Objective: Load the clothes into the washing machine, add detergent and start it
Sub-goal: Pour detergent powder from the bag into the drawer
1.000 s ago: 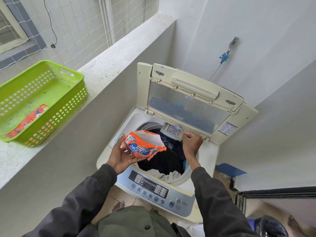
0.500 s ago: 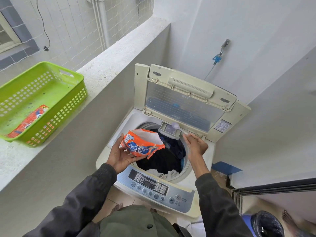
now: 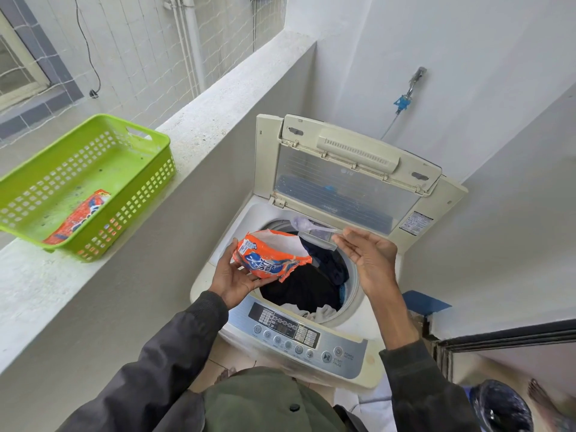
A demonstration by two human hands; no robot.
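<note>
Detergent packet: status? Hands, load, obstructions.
Left hand grips opened detergent packet over tub edge. Right hand open, empty, near detergent drawer. Clothes in tub, lid up. Nothing in the way.

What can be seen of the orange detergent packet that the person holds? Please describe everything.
The detergent packet is a soft, crumpled pouch of glossy plastic film, orange with a blue-and-white logo and a white inside. Its top is torn open, gaping upward and away from the person. The left hand holds it from below, fingers curled under it, above the front-left rim of the washing machine opening. Nothing else touches it.
</note>
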